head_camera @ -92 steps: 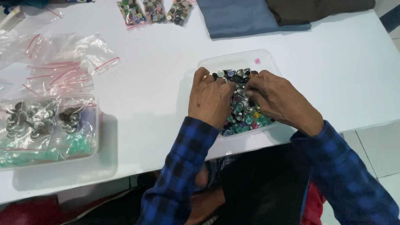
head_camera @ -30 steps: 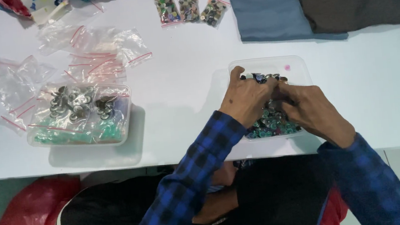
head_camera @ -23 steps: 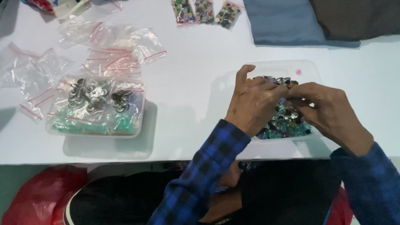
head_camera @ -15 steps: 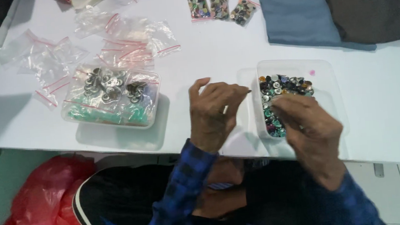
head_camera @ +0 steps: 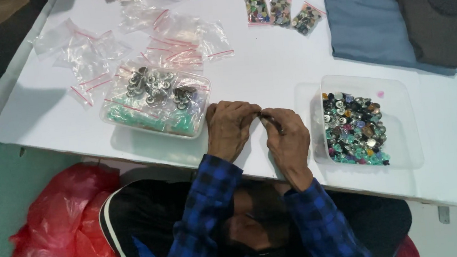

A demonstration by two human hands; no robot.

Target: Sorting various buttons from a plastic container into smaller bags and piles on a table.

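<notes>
Buttons point(head_camera: 354, 128), a mixed heap of dark, green and silvery ones, fill the left part of a clear plastic tray point(head_camera: 399, 101) on the white tabletop point(head_camera: 266, 58), just right of the person's hands.

From the head camera, the left hand point(head_camera: 229, 127) and right hand point(head_camera: 286, 139) rest side by side on the tabletop near its front edge, between the two trays. Their fingertips meet, pinched together on something too small to make out; whether it is a button or a bag cannot be told. Both sleeves are blue and black check.

Left of the left hand, almost touching it, stands a second clear tray point(head_camera: 154, 103) holding silver metal fasteners and green pieces inside clear bags. Behind it, empty small zip bags point(head_camera: 120, 44) with red strips lie scattered. Three filled small bags point(head_camera: 280, 10) sit in a row at the far side. Folded blue cloth point(head_camera: 368, 14) and dark cloth point(head_camera: 440, 2) lie at the far right. A red plastic bag point(head_camera: 62, 228) sits on the floor, lower left.
</notes>
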